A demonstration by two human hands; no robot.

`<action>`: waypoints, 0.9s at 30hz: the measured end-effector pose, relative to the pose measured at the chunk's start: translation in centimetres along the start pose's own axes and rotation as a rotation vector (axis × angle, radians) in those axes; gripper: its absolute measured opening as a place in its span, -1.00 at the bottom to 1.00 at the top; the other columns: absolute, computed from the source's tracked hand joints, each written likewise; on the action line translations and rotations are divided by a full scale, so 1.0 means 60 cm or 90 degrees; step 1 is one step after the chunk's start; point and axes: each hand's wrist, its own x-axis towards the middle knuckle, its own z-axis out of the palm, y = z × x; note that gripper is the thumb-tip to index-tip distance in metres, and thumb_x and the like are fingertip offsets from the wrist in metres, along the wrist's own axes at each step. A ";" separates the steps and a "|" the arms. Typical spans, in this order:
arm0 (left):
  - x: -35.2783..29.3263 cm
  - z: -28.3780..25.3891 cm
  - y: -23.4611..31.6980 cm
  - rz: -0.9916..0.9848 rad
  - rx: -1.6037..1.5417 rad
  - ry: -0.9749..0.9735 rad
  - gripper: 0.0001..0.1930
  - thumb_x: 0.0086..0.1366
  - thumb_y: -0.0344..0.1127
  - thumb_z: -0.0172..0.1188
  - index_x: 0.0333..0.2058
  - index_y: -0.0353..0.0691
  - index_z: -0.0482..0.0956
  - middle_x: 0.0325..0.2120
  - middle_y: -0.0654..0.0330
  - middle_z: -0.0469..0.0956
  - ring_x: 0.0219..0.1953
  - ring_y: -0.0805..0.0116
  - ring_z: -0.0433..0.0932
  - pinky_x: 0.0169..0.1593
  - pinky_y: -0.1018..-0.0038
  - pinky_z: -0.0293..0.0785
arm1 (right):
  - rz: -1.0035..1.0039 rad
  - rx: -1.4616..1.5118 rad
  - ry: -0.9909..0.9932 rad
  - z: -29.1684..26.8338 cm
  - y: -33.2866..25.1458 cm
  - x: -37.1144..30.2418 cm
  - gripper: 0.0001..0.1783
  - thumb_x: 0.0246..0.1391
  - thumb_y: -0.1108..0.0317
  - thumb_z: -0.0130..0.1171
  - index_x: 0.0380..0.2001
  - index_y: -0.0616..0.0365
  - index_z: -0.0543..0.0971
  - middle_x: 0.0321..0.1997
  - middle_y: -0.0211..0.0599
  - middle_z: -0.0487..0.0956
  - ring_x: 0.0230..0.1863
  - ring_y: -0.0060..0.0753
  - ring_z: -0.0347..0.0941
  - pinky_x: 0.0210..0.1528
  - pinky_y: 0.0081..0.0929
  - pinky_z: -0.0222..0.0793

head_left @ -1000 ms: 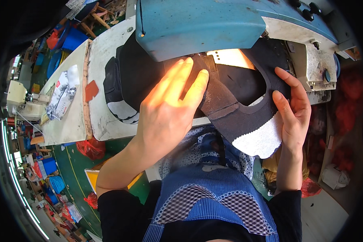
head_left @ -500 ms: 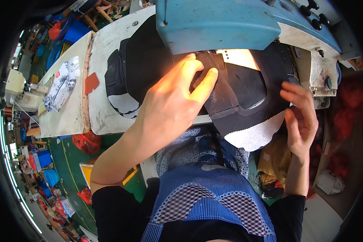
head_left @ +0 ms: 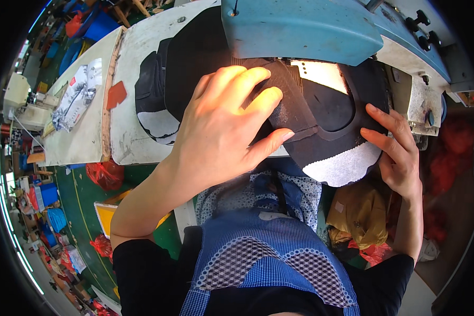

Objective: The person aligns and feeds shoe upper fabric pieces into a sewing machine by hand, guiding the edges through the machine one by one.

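Touching black fabric (head_left: 338, 141) again, the right hand (head_left: 398, 152) has a grip I cannot judge; the left hand (head_left: 224, 124) has spread wider.

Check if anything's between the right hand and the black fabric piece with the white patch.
Nothing visible: the fingers of the right hand reach over the black fabric piece at its right edge, near the white patch. The blue machine head stands beyond, not between.
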 end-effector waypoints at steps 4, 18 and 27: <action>-0.002 0.007 -0.002 -0.020 0.008 0.024 -0.55 0.15 -0.16 0.44 -0.05 -0.27 0.60 0.05 0.01 0.54 0.09 -0.10 0.49 0.16 0.10 0.45 | 0.003 0.057 0.005 0.005 0.011 0.006 -0.37 -0.36 0.75 0.02 -0.11 0.21 0.69 0.23 -0.07 0.57 0.14 0.10 0.50 0.21 -0.10 0.39; 0.001 0.010 -0.019 -0.075 0.005 0.035 -0.57 0.25 -0.15 0.37 0.04 -0.23 0.60 0.02 0.00 0.53 0.03 -0.01 0.55 0.09 0.19 0.51 | -0.012 0.113 0.067 0.019 0.018 0.028 -0.46 -0.31 0.65 0.05 -0.16 0.20 0.72 0.15 -0.04 0.62 0.13 -0.01 0.55 0.27 -0.03 0.31; 0.011 0.013 -0.037 -0.099 0.001 0.037 -0.67 0.25 -0.23 0.39 -0.08 -0.24 0.59 -0.07 0.04 0.55 -0.11 0.03 0.61 -0.03 0.22 0.55 | -0.019 0.088 0.099 0.031 0.014 0.050 -0.46 -0.33 0.65 0.07 -0.16 0.21 0.72 0.10 -0.06 0.65 0.06 -0.03 0.59 0.24 0.03 0.35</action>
